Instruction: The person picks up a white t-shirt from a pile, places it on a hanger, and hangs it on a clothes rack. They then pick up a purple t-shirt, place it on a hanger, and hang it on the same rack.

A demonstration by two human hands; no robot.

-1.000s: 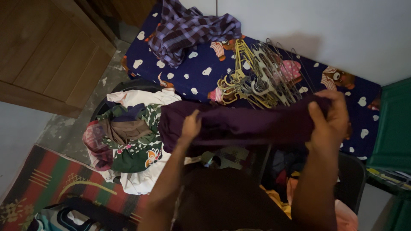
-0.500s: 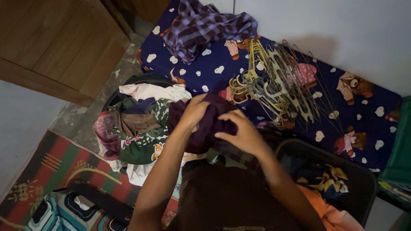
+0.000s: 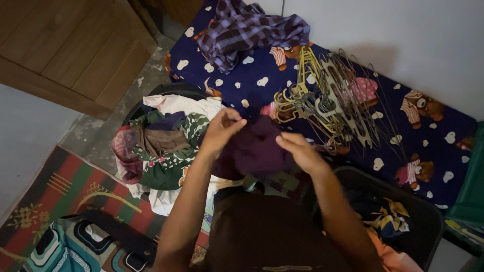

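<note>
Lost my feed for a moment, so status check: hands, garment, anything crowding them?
Left hand and right hand both grip the dark purple garment, bunched between them. Pile of clothes close at left, hangers just beyond.

There are no packages, labels, signs or screens to see here; the view shows only clothes, hangers, a bedsheet, baskets and a rug.

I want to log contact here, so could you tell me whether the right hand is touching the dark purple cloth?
Touching: the head view shows the right hand lying on the dark purple cloth.
</note>
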